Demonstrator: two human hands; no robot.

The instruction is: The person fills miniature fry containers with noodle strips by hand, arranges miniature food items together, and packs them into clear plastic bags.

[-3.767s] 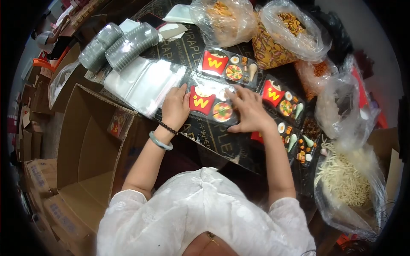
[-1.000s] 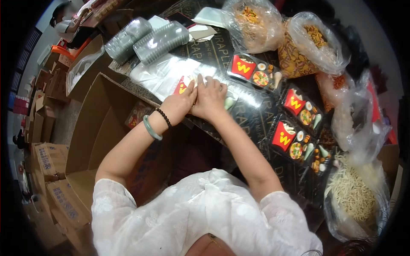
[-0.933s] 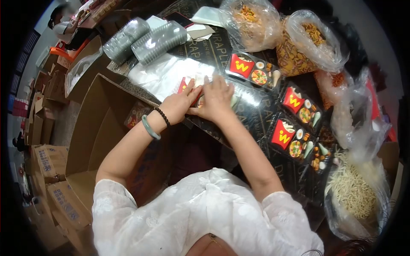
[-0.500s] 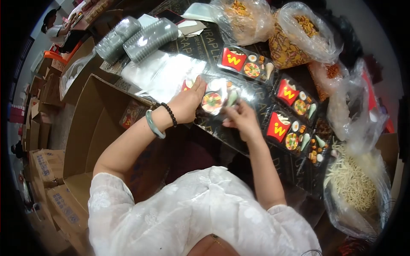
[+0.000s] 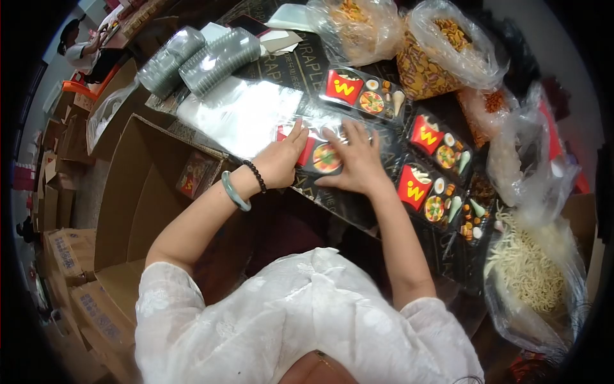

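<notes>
Shows a flat pack in clear, shiny plastic [image 5: 313, 161], with a red piece bearing a yellow mark [image 5: 299, 148] and a round, multicoloured piece [image 5: 327, 158]. Lies on the black table cover with gold letters [image 5: 306, 59], beside the glossy, clear plastic sheets [image 5: 240, 115]. Points its red end to the left, with the long axis crosswise, slanting slightly. Touches the left hand [image 5: 279, 161], fingers extended, close together, and the right hand [image 5: 359, 160], widely spread.
</notes>
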